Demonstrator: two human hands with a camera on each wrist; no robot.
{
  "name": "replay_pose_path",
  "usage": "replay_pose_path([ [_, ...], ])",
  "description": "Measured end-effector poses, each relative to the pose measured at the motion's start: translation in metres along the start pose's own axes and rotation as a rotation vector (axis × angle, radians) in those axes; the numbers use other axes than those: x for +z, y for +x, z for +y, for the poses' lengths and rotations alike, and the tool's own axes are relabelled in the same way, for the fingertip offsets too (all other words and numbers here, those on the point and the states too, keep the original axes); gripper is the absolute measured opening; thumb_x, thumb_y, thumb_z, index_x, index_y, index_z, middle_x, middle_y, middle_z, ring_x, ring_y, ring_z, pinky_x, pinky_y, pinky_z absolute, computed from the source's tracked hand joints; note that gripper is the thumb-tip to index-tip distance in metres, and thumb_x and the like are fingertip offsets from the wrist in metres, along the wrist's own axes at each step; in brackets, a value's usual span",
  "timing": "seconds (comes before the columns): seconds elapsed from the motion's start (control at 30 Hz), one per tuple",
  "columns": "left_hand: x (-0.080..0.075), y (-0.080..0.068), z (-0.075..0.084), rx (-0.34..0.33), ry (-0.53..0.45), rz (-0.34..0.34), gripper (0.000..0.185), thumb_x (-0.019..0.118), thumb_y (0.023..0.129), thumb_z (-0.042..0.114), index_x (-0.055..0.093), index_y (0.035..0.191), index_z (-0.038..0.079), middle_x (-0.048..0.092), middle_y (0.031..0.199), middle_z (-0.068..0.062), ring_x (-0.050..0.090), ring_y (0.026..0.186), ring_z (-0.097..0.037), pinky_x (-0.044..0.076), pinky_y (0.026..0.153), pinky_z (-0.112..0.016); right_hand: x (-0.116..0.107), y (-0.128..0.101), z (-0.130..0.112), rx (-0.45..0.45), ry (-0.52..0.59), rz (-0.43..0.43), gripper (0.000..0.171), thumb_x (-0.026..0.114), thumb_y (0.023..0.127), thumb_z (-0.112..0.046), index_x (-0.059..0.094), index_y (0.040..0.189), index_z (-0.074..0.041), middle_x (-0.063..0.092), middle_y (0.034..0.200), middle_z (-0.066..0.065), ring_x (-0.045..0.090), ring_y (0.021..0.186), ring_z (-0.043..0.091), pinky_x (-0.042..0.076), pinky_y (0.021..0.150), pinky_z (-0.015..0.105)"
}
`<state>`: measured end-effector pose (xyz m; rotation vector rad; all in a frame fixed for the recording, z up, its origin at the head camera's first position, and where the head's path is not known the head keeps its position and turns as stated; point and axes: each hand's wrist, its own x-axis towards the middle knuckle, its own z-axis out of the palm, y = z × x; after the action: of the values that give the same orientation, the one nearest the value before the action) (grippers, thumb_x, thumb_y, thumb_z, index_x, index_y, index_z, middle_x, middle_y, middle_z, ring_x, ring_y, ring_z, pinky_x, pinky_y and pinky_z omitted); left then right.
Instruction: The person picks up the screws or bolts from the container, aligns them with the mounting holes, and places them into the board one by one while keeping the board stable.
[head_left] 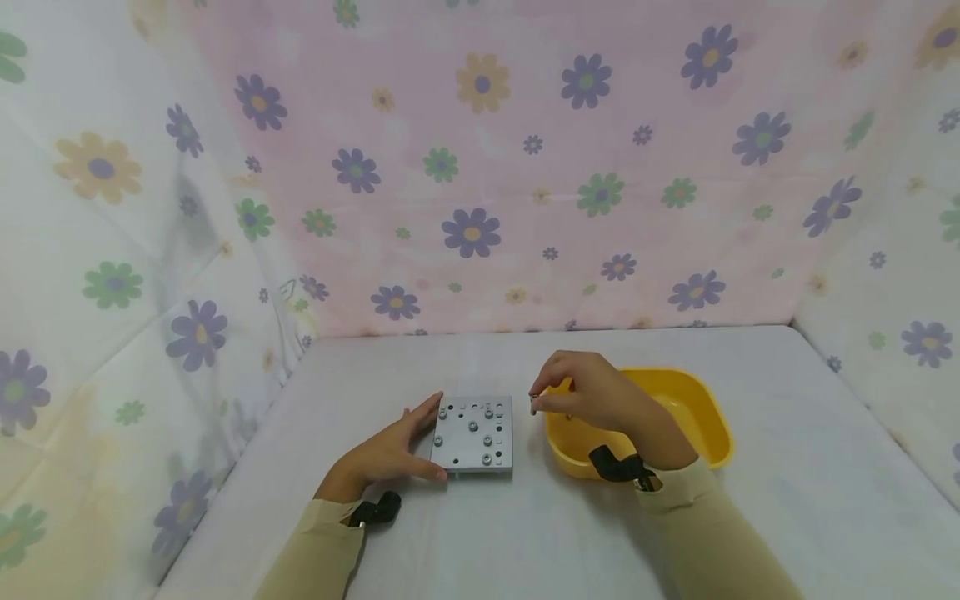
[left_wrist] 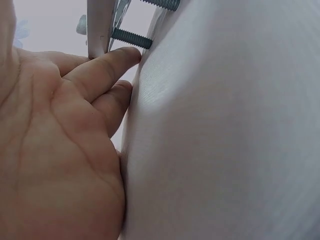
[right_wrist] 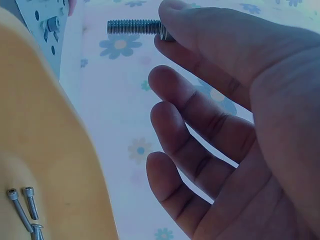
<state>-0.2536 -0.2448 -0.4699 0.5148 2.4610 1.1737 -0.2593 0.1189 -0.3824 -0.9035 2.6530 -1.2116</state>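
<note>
A patterned cloth [head_left: 112,217] bounds the left side of the white-covered table [head_left: 480,550]; a strip of tabletop separates that edge from the left hand [head_left: 390,454]. The left hand is spread wide with its fingers extended: the thumb bears on the near-left corner of the metal plate [head_left: 462,446], and the index finger lies along the far-left corner. From where I stand, the plate is square to the near side of the table, left of the yellow basin [head_left: 701,408]. Six socket-head bolts [head_left: 487,440] sit in it, and a column of holes follows its right edge. Beneath it, threaded shanks [left_wrist: 131,38] project toward the tabletop, alongside the left fingertips; whether they bear on it I cannot tell.

A narrow lane of tabletop runs between the plate's right edge and the basin's left rim. Above this lane, the right hand [head_left: 592,396] pinches a loose bolt [right_wrist: 132,26] at its head between thumb and index finger, shank down; the other three fingers are loosely bent and apart. The right hand and wrist pass over the basin's left part. Loose bolts [right_wrist: 31,202] lie inside the basin. Tabletop extends beyond the basin on the far side and to the right, up to the right-hand cloth [head_left: 892,275].
</note>
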Motion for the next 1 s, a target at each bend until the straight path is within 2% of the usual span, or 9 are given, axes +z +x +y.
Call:
replay_pose_path([
  [0.1,0.002,-0.001,-0.001,0.000,0.001,0.004,0.136,0.098,0.065,0.038,0.010,0.168,0.022,0.030,0.169,0.000,0.000,0.162,-0.022,-0.010,0.128,-0.052,0.003,-0.001,0.000,-0.011,-0.027,0.006,0.007,0.080,0.092,-0.035,0.080,0.096,-0.030,0.069,0.102,-0.014,0.063,0.090,0.015,0.058,0.075,0.032],
  [0.23,0.003,-0.003,-0.003,0.007,-0.012,0.009,0.135,0.098,0.066,0.037,0.012,0.168,0.022,0.031,0.169,0.002,0.003,0.162,-0.020,-0.010,0.128,-0.051,0.009,-0.002,0.001,-0.022,-0.029,0.006,0.004,0.080,0.091,-0.035,0.079,0.095,-0.034,0.068,0.102,-0.017,0.063,0.099,0.019,0.055,0.087,0.042],
  [0.33,0.005,-0.004,-0.005,0.011,-0.015,0.017,0.134,0.098,0.066,0.037,0.013,0.168,0.021,0.032,0.168,0.002,0.005,0.162,-0.021,-0.010,0.128,-0.052,0.014,-0.002,-0.001,-0.049,-0.028,-0.007,0.005,0.081,0.091,-0.035,0.079,0.095,-0.037,0.068,0.103,-0.018,0.062,0.102,0.019,0.052,0.090,0.045],
  [0.47,0.007,-0.006,-0.005,0.009,-0.003,0.029,0.133,0.098,0.066,0.038,0.014,0.168,0.022,0.032,0.168,0.002,0.004,0.162,-0.022,-0.009,0.128,-0.053,0.020,-0.004,-0.006,-0.085,-0.033,-0.036,0.006,0.080,0.091,-0.034,0.080,0.097,-0.033,0.068,0.104,-0.018,0.061,0.098,0.013,0.053,0.089,0.046],
  [0.6,0.008,-0.007,-0.004,0.003,0.008,0.032,0.132,0.097,0.066,0.040,0.014,0.168,0.023,0.031,0.169,0.003,0.004,0.162,-0.022,-0.009,0.128,-0.053,0.028,-0.003,-0.010,-0.081,-0.057,-0.059,0.010,0.080,0.091,-0.033,0.081,0.100,-0.028,0.067,0.104,-0.020,0.060,0.098,0.010,0.054,0.091,0.044],
  [0.77,0.008,-0.007,-0.002,0.005,0.011,0.028,0.132,0.097,0.067,0.039,0.013,0.168,0.023,0.031,0.168,0.002,0.005,0.162,-0.021,-0.009,0.128,-0.052,0.038,0.001,-0.010,-0.060,-0.100,-0.088,0.009,0.081,0.091,-0.035,0.082,0.099,-0.031,0.066,0.104,-0.023,0.061,0.100,0.007,0.054,0.092,0.035],
  [0.87,0.008,-0.007,-0.002,0.010,0.012,0.027,0.131,0.097,0.068,0.039,0.014,0.168,0.022,0.033,0.168,0.002,0.006,0.162,-0.021,-0.009,0.128,-0.052,0.043,0.002,-0.009,-0.068,-0.089,-0.100,0.009,0.081,0.091,-0.033,0.082,0.099,-0.030,0.066,0.105,-0.021,0.063,0.103,0.013,0.054,0.093,0.035],
  [1.0,0.007,-0.008,0.000,0.010,0.008,0.029,0.130,0.096,0.068,0.039,0.015,0.168,0.022,0.035,0.166,0.002,0.004,0.162,-0.021,-0.009,0.128,-0.052,0.047,0.003,-0.007,-0.074,-0.038,-0.114,0.011,0.081,0.091,-0.032,0.083,0.100,-0.027,0.067,0.105,-0.018,0.065,0.108,0.024,0.055,0.096,0.044],
])
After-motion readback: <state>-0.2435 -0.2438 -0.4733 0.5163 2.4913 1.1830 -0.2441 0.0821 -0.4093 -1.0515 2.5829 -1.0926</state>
